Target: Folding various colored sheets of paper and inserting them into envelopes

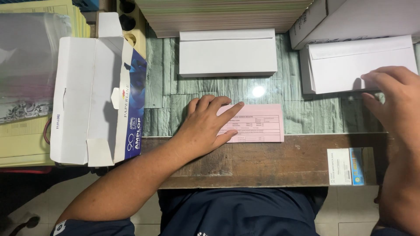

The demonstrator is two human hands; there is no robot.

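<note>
A: Left hand (pixel 205 126)?
B: Flat, palm down, fingers spread and pointing right; forearm runs in from lower left.
A: Right hand (pixel 393 98)?
B: Palm down, fingers curled, pointing left.

Bare forearms, dark navy short-sleeved shirt with a small white mark on the left sleeve

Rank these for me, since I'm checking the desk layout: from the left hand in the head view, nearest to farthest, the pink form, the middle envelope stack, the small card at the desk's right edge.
From the left hand:
1. Pink form, under its fingers.
2. Middle envelope stack, straight beyond it.
3. Small card, far right.
</note>
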